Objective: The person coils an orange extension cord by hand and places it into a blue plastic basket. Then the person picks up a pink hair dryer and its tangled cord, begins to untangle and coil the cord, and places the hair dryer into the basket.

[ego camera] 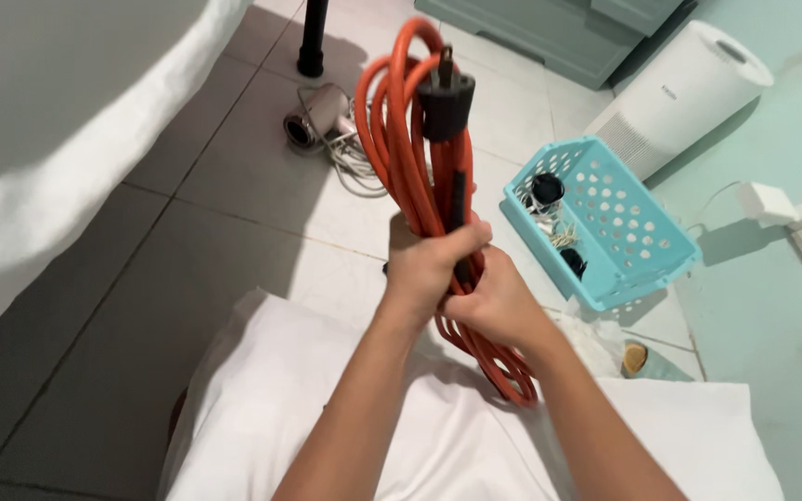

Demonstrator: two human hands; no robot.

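Both hands clamp the coiled orange extension cord (410, 158) at its middle, held up over the tiled floor (234, 186): left hand (429, 264), right hand (498, 301). If either grip slackens, the loops could spring apart; the black plug (445, 102) may swing loose
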